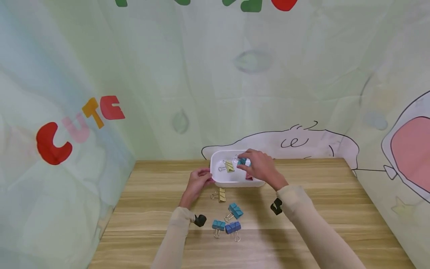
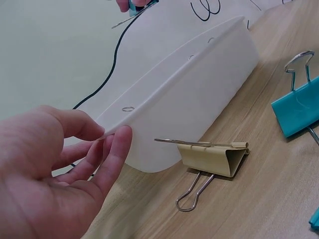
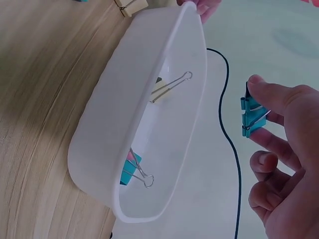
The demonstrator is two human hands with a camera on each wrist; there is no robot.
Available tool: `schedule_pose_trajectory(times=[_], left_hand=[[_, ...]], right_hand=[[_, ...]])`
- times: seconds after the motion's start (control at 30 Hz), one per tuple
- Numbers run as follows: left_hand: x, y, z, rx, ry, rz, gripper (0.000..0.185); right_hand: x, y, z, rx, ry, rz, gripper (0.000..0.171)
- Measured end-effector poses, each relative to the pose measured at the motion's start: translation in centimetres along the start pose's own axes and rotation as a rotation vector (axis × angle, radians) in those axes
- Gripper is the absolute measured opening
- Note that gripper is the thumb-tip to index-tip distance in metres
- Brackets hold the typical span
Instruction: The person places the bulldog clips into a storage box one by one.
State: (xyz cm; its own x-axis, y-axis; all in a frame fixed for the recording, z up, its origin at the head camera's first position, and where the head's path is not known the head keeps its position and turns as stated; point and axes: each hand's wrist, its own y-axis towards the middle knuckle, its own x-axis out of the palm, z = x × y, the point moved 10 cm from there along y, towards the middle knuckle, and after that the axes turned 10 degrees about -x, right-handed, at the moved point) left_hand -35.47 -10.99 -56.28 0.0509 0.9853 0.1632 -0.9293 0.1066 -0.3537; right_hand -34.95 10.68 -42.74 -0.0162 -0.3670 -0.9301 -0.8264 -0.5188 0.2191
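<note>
right hand [image 1: 263,170]: pinches teal binder clip [image 3: 250,115] over white tub [image 1: 231,182], frame centre | left hand [image 1: 198,183]: fingers relaxed, touching tub's left rim | yellow clip [image 1: 220,195] just below tub | blue clips [image 1: 231,220] lower centre

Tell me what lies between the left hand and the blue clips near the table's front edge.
One yellow clip on bare table, beside the tub; the head view shows it.
</note>
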Motion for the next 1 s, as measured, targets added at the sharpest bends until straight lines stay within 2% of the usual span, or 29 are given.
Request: schedule_pose_trajectory(times=[0.23, 0.33, 0.7, 1.0], left_hand=[[0.1, 0.0, -0.2, 0.0, -0.001, -0.007, 0.038], [0.1, 0.0, -0.1, 0.0, -0.001, -0.002, 0.038], [-0.1, 0.1, 0.0, -0.004, 0.013, 0.019, 0.036], [-0.2, 0.2, -0.2, -0.01, 0.012, 0.025, 0.038]], right_hand=[[0.9, 0.2, 0.6, 0.064, 0.007, -0.035, 0.085], [0.9, 0.1, 0.5, 0.063, 0.003, -0.041, 0.093], [0.5, -0.4, -0.4, 0.032, -0.001, -0.025, 0.096], [0.1, -1.8, -2.2, -0.031, -0.02, 0.022, 0.093]])
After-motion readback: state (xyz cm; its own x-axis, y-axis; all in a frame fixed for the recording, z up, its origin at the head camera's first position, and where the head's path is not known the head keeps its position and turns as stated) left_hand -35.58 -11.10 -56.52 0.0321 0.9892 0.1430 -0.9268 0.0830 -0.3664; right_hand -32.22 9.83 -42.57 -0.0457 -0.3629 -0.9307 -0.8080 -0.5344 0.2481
